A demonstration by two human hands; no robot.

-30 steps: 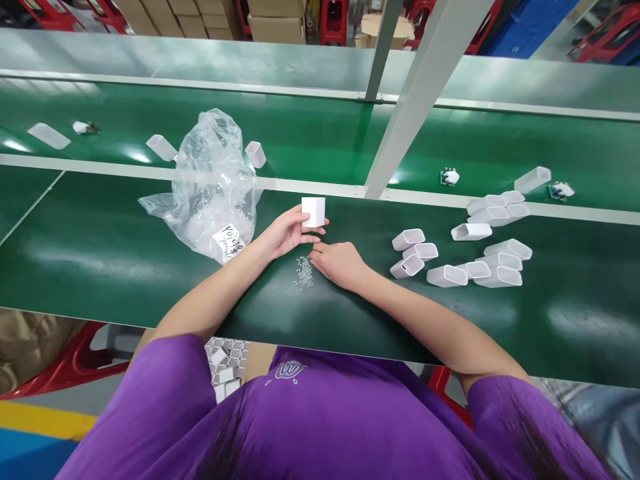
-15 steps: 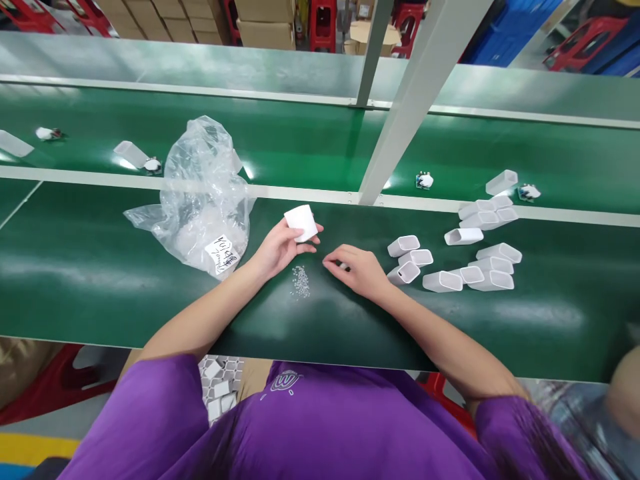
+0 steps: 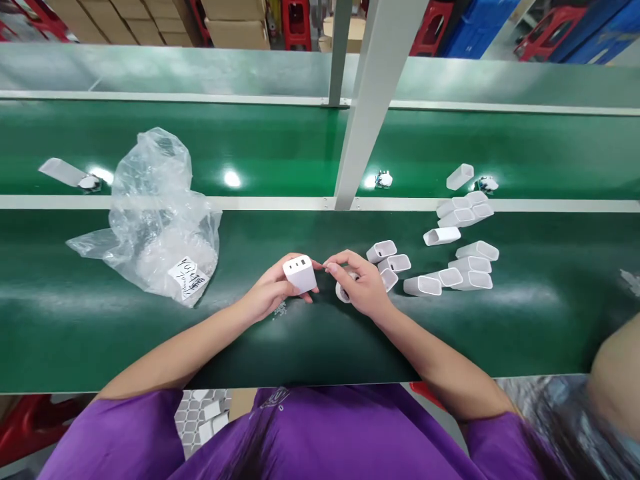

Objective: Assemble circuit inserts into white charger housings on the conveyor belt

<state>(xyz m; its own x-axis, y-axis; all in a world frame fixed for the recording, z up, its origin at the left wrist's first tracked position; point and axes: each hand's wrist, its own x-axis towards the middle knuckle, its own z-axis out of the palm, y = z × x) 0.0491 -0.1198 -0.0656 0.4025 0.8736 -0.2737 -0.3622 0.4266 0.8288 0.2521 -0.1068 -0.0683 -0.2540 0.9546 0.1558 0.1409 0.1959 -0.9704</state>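
My left hand holds a white charger housing just above the green bench, with the housing's port face turned up. My right hand is close beside it on the right. Its thumb and forefinger are pinched together near the housing, and a small white rounded piece shows under its palm. A little heap of tiny clear pellets lies on the bench, partly hidden under my left hand. Several empty white shells lie to the right of my right hand.
A crumpled clear plastic bag with a handwritten label lies at the left. A grey post rises from the rail behind my hands. Shells and small parts sit on the far belt. A tray of shells is below the bench edge. Another person's arm shows at the lower right.
My left hand has brought the housing down and nearer, turning its port face up. My right hand has left the pellets, taken up a small white piece and closed in on the housing.
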